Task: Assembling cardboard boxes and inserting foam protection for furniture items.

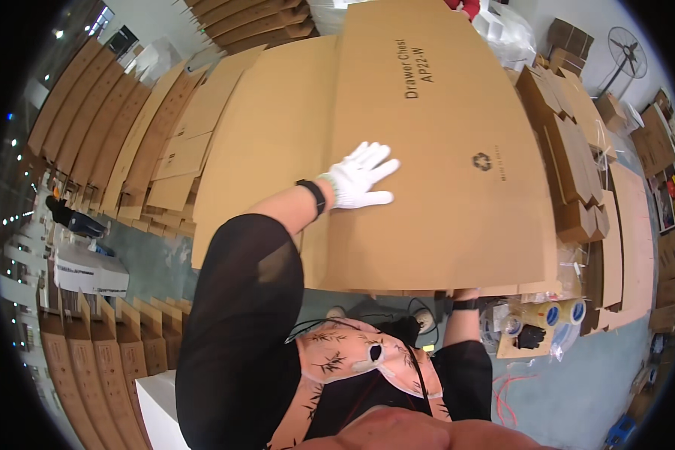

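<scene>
A large flat sheet of brown cardboard [442, 217], with a fold line and dark print, lies in front of me on a stack. My left hand [364, 176], in a white knit glove, rests on it near the fold, palm down with fingers spread. Below the sheet's near edge, at the right, only a sliver of my right hand [466, 293] shows above a dark wristband. Its fingers are hidden by the cardboard, so their grip is out of sight. A second, plain panel [277, 150] extends to the left of the fold.
Folded cartons [574, 165] line the right side. Tape rolls [562, 312] and a dark glove [531, 337] lie at the near right. Rows of cardboard stacks [90, 112] stand left, with a white wrapped box [90, 270] on the floor. A standing fan [625, 54] is far right.
</scene>
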{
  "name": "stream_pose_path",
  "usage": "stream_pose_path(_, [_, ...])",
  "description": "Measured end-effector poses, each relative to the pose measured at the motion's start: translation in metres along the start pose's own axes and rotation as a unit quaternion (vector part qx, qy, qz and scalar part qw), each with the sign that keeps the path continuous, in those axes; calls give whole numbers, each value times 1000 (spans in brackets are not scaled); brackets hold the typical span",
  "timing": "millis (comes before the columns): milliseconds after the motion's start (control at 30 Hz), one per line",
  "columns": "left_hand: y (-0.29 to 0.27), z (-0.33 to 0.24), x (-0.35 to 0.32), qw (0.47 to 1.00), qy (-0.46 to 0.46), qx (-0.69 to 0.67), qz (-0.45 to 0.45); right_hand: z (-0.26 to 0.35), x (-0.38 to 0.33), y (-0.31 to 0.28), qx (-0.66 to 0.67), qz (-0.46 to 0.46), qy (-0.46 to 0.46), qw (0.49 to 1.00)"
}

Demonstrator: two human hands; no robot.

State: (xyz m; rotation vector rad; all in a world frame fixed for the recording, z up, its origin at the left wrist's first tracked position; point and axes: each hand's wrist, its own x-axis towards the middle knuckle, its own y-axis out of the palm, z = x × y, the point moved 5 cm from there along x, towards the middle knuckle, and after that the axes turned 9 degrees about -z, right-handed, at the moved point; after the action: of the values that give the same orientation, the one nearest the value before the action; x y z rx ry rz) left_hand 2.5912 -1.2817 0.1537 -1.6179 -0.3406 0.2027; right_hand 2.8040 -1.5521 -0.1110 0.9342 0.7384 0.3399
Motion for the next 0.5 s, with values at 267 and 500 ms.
stream_pose_path(267, [8,21,-18,998,14,11,-65,-31,4,35,-34,41,-27,998])
stream_pose_path(500, [14,61,-20,997,36,9,-70,-143,-118,35,-191,-149,-84,967])
